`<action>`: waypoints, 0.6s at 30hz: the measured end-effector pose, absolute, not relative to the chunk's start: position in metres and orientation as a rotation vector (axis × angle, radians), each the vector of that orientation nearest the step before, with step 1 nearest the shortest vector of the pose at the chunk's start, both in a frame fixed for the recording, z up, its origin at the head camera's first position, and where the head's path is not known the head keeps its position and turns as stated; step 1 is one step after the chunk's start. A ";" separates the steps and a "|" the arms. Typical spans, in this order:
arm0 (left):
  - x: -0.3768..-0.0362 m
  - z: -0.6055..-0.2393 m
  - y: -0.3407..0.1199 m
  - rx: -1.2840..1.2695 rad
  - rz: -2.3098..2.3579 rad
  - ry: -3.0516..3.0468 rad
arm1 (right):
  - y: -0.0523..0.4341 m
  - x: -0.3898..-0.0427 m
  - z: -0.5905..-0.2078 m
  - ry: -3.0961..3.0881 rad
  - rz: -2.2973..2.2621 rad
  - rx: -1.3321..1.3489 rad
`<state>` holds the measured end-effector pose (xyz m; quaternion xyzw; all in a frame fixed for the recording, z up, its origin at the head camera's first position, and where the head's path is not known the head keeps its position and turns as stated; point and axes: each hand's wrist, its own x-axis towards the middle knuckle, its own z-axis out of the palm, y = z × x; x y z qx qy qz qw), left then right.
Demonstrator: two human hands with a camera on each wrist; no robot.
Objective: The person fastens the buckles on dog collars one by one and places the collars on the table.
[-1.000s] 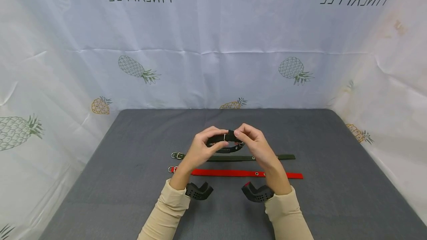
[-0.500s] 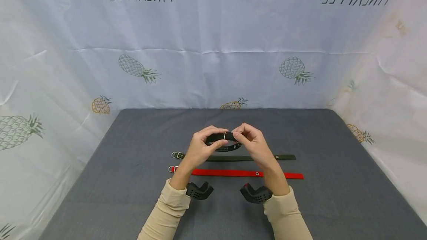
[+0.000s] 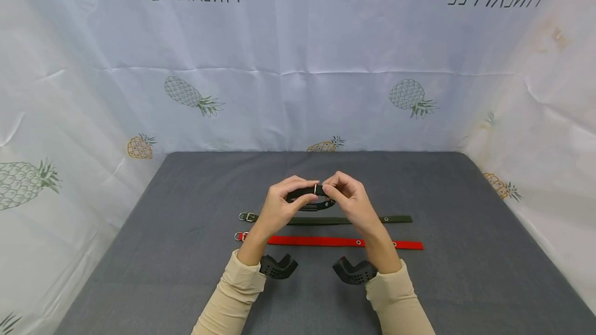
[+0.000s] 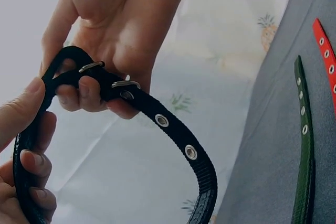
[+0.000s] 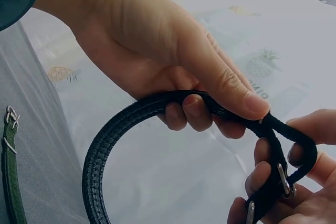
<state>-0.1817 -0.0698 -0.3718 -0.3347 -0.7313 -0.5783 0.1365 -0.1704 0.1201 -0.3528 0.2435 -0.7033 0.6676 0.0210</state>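
Observation:
Both hands hold a black dog collar [image 3: 316, 206] bent into a ring above the table. My left hand [image 3: 281, 203] grips its padded strap, thumb pressed on top beside a small loop of webbing. At the buckle end, my right hand [image 3: 352, 198] pinches the strap; in the left wrist view its fingertips curl under the webbing beside the metal buckle [image 4: 126, 84] and ring. Metal eyelets [image 4: 161, 120] run along the webbing. Below the hands lie a green collar [image 3: 321, 221] and a red collar [image 3: 307, 241], stretched out flat and partly covered by the forearms.
The grey-covered table [image 3: 186, 273] spreads around the forearms. Behind and beside it hangs a pale curtain [image 3: 298, 112] printed with pineapples. Each wrist carries a black device, the left one [image 3: 278, 267] and the right one [image 3: 355, 271].
My right hand has shifted slightly left, closer to my left hand. The dark strap end that stuck up between the fingers a second ago now lies lower. The left hand has barely moved.

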 end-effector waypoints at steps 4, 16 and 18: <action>-0.181 -0.373 -0.070 -0.960 -1.666 -2.129 | 0.119 -0.170 -0.353 -2.172 2.067 0.730; -0.181 -0.372 -0.070 -0.928 -1.744 -2.157 | 0.132 -0.175 -0.355 -2.282 2.162 0.723; -0.181 -0.372 -0.070 -0.924 -1.768 -2.147 | 0.137 -0.178 -0.356 -2.293 2.204 0.789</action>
